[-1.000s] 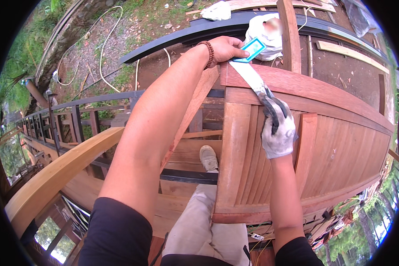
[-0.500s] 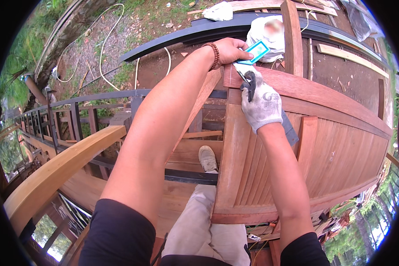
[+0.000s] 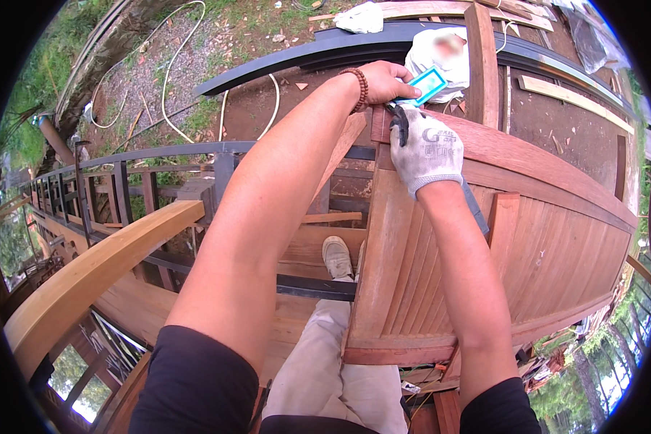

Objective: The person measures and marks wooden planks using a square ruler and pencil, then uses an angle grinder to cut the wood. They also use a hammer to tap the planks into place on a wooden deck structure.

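My bare left hand (image 3: pixel 389 83), with a brown bead bracelet at the wrist, pinches a flat rectangular piece with a bright blue border (image 3: pixel 428 87). It is held over the far left corner of a reddish-brown slatted wooden panel (image 3: pixel 557 231). Right beside it, my right hand (image 3: pixel 427 148) wears a pale grey glove with dark fingers. Those fingers are curled in at the panel's corner, and what they grip is hidden behind the glove. From under my right wrist sticks out a dark grey flat strip (image 3: pixel 474 210), lying against the panel.
A loose wooden block (image 3: pixel 503 224) rests on the panel. Left stand a curved light timber rail (image 3: pixel 108 267) and a dark metal frame (image 3: pixel 173 148). An upright wooden post (image 3: pixel 482 65), a white sack (image 3: pixel 430 61) and long dark beams (image 3: pixel 289 65) are beyond. My shoe (image 3: pixel 337 257) is on boards below.
My left hand and the blue-bordered piece have shifted slightly right. My gloved hand has turned and its fingers curl further out of sight; a thin dark object seen at its fingers earlier is now mostly hidden.
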Action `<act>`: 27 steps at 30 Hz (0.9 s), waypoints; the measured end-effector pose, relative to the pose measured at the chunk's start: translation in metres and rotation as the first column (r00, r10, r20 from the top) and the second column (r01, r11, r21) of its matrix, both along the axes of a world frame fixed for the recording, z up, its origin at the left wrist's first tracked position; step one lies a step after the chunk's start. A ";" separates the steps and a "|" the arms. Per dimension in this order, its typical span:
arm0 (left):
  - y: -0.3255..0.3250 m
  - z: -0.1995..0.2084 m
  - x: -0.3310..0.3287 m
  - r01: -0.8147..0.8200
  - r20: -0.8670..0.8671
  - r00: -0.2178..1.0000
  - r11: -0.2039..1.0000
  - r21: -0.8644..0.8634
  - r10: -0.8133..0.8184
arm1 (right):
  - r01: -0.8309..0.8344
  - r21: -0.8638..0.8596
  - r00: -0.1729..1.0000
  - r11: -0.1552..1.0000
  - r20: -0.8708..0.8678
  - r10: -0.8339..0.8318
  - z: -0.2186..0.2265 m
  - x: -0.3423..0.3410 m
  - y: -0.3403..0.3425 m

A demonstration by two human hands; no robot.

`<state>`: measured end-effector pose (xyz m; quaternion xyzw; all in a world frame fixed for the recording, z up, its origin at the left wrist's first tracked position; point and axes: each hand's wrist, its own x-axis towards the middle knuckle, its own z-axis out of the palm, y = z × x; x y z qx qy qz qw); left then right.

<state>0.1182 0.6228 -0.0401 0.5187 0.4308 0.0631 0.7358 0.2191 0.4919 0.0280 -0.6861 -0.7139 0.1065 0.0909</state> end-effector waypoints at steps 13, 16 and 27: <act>0.002 -0.004 0.002 0.043 -0.053 0.998 0.993 0.113 -0.037 | 0.005 -0.217 0.993 0.976 0.115 0.020 0.034 0.006 0.004; 0.002 -0.004 0.004 0.036 -0.050 0.998 0.996 0.086 -0.032 | 0.031 -0.270 0.989 0.962 0.148 0.010 0.044 0.013 -0.004; -0.001 0.004 0.001 0.011 -0.014 1.000 0.999 0.035 -0.011 | 0.109 -0.083 0.979 0.991 -0.163 -0.122 0.057 0.064 -0.091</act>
